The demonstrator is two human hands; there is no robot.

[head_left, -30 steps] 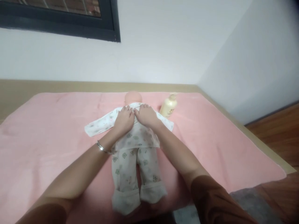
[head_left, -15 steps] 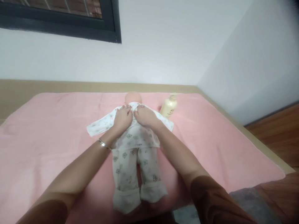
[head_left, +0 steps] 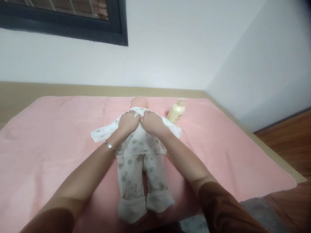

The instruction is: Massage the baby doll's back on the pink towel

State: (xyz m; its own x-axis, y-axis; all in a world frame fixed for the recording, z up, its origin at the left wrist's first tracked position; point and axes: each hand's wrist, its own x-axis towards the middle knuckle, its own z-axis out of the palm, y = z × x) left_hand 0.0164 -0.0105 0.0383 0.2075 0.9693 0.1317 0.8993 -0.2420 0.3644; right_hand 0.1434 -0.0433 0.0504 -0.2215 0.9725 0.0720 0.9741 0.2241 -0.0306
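A baby doll lies stretched out with its bald head (head_left: 139, 102) pointing away from me; its face does not show. It wears a white patterned shirt (head_left: 143, 144) with the sleeves spread sideways, and matching trousers (head_left: 131, 178) with turned-up cuffs. My left hand (head_left: 128, 122), with a silver bracelet (head_left: 109, 145) at the wrist, is closed on the shirt's upper middle, just below the neck. Right beside it, my right hand (head_left: 152, 122) has its fingers curled into the same cloth. Both thumbs nearly meet at the centre. The fingertips are partly hidden.
A pale yellow pump bottle (head_left: 176, 112) leans to one side, right of the doll near its sleeve. A pink sheet (head_left: 63, 136) covers the bed, with a wooden edge (head_left: 97, 91) along the white wall (head_left: 165, 48). A dark-framed window (head_left: 116, 24) is at upper left.
My hands have drawn closer together, fingers curling in and thumbs almost touching. The shirt cloth near the neck has shifted and bunched slightly between them. The doll and bottle stay in place.
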